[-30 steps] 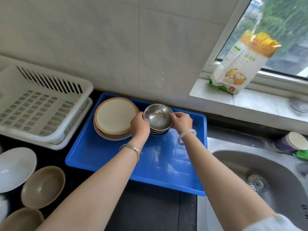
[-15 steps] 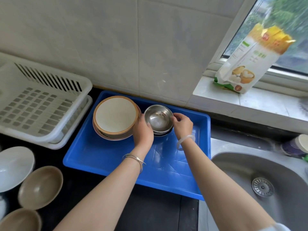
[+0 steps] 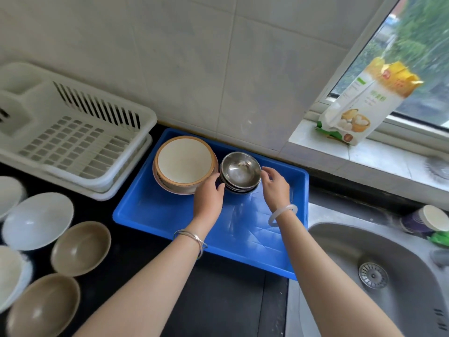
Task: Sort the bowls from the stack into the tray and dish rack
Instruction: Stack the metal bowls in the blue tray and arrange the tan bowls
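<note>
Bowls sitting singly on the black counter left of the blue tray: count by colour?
White bowls: 3 (two cut off at the frame edge)
Tan bowls: 2
Total: 5

Thin silver bangles (image 3: 192, 237) ring the wrist behind the left hand (image 3: 209, 198); a smooth pale white bangle (image 3: 283, 215) sits behind the right hand (image 3: 275, 188).

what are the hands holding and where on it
Cannot tell for certain: the left hand touches the steel bowl stack at its left side, the right hand curls by its right rim; no clear grip.
</note>
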### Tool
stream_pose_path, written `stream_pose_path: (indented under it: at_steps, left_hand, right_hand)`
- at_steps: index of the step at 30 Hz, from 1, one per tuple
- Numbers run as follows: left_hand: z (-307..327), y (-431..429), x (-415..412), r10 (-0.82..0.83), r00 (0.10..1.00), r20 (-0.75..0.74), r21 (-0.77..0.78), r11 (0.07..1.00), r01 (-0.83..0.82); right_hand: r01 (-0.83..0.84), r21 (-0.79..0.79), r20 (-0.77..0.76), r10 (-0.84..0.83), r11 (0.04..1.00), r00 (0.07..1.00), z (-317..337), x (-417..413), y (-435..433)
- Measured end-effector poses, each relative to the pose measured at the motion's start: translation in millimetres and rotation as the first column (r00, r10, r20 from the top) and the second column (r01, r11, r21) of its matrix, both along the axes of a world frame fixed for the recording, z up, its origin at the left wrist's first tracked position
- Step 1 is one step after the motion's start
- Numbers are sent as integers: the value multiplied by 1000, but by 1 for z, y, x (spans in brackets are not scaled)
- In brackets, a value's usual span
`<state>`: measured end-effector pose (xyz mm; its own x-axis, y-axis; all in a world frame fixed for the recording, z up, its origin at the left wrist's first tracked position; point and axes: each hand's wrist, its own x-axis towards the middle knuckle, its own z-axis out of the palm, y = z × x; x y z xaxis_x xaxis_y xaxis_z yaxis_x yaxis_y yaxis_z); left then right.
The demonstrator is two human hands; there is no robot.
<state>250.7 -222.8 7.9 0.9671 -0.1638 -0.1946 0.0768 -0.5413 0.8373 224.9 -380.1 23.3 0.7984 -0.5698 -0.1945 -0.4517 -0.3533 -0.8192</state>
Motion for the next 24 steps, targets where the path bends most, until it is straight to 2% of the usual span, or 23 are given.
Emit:
stream_pose_path:
  at_steps: [5,10,13,17,21,24]
  left_hand:
    - [13,60,-46,43,996,73,68,997,-47]
    - [13,147,-105,235,968,87,113,963,-244]
    - [5,192,-134,395,914,94,145,903,-405]
    - [-11,242,-160,530,837,134,171,820,-547]
    - [-29,276,-179,628,755,186,256,711,-655]
    - [-39,288,-188,706,682,190,193,654,-731]
  right_hand:
    - [-82,57,70,78,995,994,12,-35,53]
    - [-283,214,23,285,935,958,-1,-71,145]
    - [-381,272,-67,412,884,909,-20,-78,193]
    - [-507,265,-196,560,820,805,-43,-68,246]
    - [-514,259,-276,573,818,772,-53,-44,287]
    - [-468,308,-288,550,828,784,-55,-28,309]
